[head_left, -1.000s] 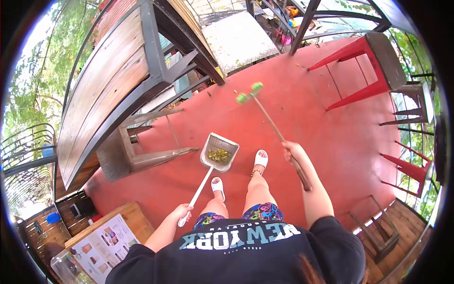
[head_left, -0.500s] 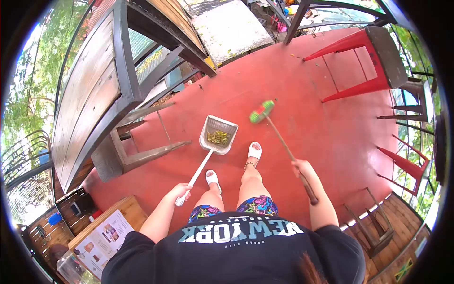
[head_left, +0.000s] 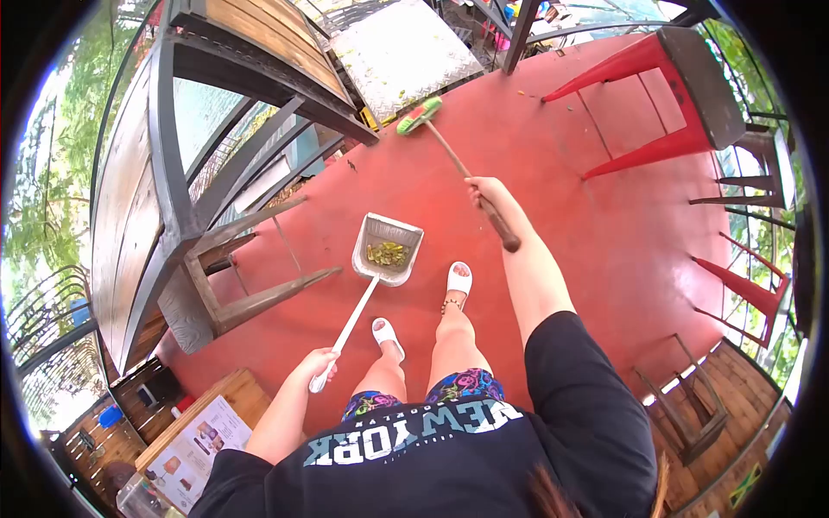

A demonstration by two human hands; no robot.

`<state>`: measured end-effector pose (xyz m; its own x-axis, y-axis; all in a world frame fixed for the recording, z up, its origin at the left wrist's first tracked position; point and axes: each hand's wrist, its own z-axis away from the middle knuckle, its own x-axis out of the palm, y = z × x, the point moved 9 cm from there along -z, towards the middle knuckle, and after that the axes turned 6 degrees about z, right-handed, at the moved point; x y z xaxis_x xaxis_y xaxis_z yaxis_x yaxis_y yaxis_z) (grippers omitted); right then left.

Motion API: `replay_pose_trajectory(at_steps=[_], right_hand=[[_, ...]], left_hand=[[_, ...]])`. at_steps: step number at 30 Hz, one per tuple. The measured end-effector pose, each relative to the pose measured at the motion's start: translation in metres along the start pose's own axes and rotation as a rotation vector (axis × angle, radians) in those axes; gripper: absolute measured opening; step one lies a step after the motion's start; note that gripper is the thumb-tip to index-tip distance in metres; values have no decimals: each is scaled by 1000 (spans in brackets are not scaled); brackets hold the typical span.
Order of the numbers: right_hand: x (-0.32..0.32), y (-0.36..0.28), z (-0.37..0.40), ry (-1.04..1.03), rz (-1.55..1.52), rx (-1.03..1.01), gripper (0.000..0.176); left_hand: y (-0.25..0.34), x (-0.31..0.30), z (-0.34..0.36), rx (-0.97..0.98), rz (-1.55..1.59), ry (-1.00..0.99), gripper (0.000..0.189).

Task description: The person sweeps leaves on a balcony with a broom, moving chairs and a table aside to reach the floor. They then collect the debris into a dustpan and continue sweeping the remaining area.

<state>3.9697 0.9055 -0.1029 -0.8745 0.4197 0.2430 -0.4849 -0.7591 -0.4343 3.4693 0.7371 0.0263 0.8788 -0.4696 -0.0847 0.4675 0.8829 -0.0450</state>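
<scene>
My left hand [head_left: 319, 364] is closed round the white handle of a long-handled dustpan [head_left: 395, 231]. Its pan rests on the red floor in front of my feet, with yellow-green leaves [head_left: 388, 254] lying inside. My right hand [head_left: 489, 195] grips the brown wooden stick of a broom [head_left: 446, 148], and that arm is stretched forward. The broom's green head, with a red patch, is far ahead of me by the floor's far edge, near a dark metal post. A gap of bare floor lies between the broom head and the dustpan.
To the left stand a wooden table [head_left: 129, 198] with a dark metal frame and a wooden stool [head_left: 194, 302]. A red stool [head_left: 673, 95] stands at the far right, and another stool [head_left: 686, 406] at the near right. A white metal plate [head_left: 406, 52] lies beyond the floor's edge.
My right hand has reached forward and left, carrying the broom head from mid-floor to the far edge. The left hand still holds the dustpan, which stays about where it was.
</scene>
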Motion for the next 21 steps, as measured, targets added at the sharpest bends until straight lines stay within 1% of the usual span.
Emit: replay_pose_trajectory(at_steps=[1, 2, 3, 4, 5, 6, 7, 8, 10, 13, 14, 16, 19, 20, 21], right_hand=[[-16, 13, -6, 1, -107, 116, 28], [-35, 16, 11, -31, 1, -11, 31], [-50, 24, 55, -8, -22, 42, 34], [-78, 55, 68, -77, -94, 19, 36], [-106, 84, 98, -115, -152, 63, 27], [-130, 112, 135, -120, -213, 65, 26], [-156, 143, 170, -45, -289, 146, 22], [-180, 170, 207, 92, -338, 250, 13], [-203, 203, 269, 245, -392, 343, 9], [-208, 213, 316, 334, -395, 352, 10], [-198, 204, 325, 334, -341, 316, 11], [-169, 189, 325, 223, -297, 232, 10], [-114, 165, 295, 83, -183, 120, 8], [-95, 161, 273, 37, -143, 82, 8], [-87, 172, 239, 24, -91, 40, 10]], left_hand=[[2, -2, 1, 2, -10, 6, 33], [2, -3, 2, 4, -19, 10, 32], [3, -4, 1, 10, -25, 12, 31], [2, -6, -3, 9, -40, 7, 32], [3, -7, -6, 19, -51, 8, 31], [5, -7, -9, 29, -64, 9, 31], [6, -7, -13, 34, -80, 8, 31], [7, -7, -18, 48, -92, -5, 29], [10, -7, -29, 23, -128, -1, 28], [11, -12, -51, -10, -142, 7, 25], [17, -9, -43, -23, -124, 11, 23], [19, -9, -42, -35, -132, 27, 22], [14, -11, -50, -53, -181, 44, 23], [13, -12, -53, -56, -204, 49, 25], [13, -12, -53, -45, -216, 50, 27]])
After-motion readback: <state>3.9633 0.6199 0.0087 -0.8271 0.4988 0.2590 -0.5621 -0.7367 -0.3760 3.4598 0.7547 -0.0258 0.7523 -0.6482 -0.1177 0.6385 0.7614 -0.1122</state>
